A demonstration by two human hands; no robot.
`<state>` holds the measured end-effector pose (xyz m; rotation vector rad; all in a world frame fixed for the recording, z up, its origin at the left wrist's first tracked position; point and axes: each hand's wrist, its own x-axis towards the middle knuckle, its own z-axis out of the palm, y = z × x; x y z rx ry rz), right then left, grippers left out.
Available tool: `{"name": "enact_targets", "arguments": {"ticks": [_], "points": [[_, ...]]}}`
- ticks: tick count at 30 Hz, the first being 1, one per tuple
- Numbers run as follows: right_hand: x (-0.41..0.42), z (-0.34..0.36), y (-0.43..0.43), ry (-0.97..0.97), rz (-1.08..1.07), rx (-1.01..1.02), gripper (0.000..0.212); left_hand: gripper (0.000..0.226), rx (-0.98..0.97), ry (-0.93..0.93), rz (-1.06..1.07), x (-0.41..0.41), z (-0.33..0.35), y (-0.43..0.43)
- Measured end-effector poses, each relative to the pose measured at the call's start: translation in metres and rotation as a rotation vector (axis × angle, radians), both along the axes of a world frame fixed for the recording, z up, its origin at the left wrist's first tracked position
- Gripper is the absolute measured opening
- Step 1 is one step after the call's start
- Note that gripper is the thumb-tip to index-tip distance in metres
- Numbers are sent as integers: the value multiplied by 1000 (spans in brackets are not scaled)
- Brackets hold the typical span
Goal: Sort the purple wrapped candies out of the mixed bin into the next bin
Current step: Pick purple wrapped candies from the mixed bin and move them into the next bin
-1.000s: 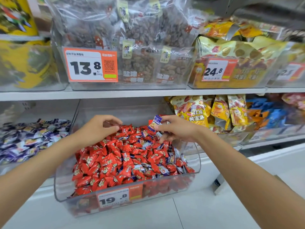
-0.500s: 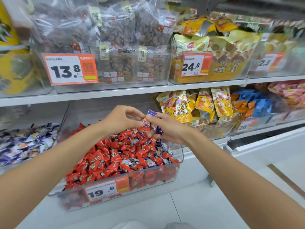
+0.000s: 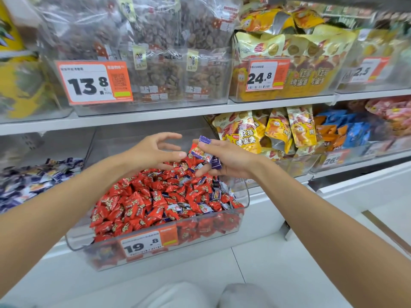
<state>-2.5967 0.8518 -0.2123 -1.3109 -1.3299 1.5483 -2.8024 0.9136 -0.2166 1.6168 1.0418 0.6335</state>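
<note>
**Purple wrappers pinched above the mixed bin**

Purple wrapped candies (image 3: pixel 206 155), a small bunch of them, sit clamped in the right hand (image 3: pixel 233 162), thumb on top and fingers curled beneath, one wrapper end sticking up past the knuckles. The bunch hangs above the back edge of the mixed bin (image 3: pixel 244 203), toward its right rear corner. The left hand (image 3: pixel 153 152) faces it from just beside, fingers spread and loosely bent, gripping nothing; its thumb tip is close to the bunch, though I cannot tell whether it touches. Both forearms reach in from the near side, one over each front corner of the bin.

Below them, red candies (image 3: pixel 142 203) fill the clear bin, with more purple and white wrappers scattered along its right edge. A price tag (image 3: pixel 149 243) reading 19.8 is on the front wall. The next bin (image 3: pixel 26 143) to the left holds a heap of purple wrappers. Yellow snack bags (image 3: pixel 242 132) stand right of the hands, and above the shelf (image 3: pixel 155 114) a bin holds clear bags of brown snacks (image 3: pixel 164 70).
</note>
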Motion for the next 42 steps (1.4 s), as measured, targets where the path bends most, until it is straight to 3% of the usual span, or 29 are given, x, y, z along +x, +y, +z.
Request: {"name": "enact_targets", "arguments": {"ticks": [2, 7, 11, 15, 18, 22, 26, 30, 33, 36, 40, 42], "points": [[-6, -4, 1, -12, 60, -4, 36, 53, -43, -38, -21, 5, -5, -3], [4, -8, 5, -106, 44, 0, 43, 23, 47, 26, 97, -6, -8, 6], [14, -1, 4, -119, -34, 24, 28, 21, 269, 321, -12, -19, -19, 26], [20, -2, 13, -399, -58, 146, 17, 39, 269, 579, -257, 5, -49, 40], [22, -2, 13, -238, -55, 49, 25, 46, 311, 741, -374, 22, -66, 44], [22, 3, 7, 20, -37, -41, 26, 33, 309, 540, -204, 24, -58, 48], [18, 7, 6, 123, -53, -90, 25, 54, 231, 343, -111, 6, -32, 45], [11, 7, 3, 30, -42, -109, 32, 40, 247, 361, -69, -20, -14, 38], [10, 2, 1, -46, -60, -78, 20, 34, 98, 279, -29, -44, -9, 37], [12, -8, 2, -114, -170, -40, 34, 27, 52, 259, -3, -65, -7, 40], [5, -12, 5, -198, -211, -21, 11, 24, 127, 375, 27, -66, -13, 46], [2, -12, 8, -252, -188, -30, 13, 14, 196, 468, -13, -56, -15, 46]]}}
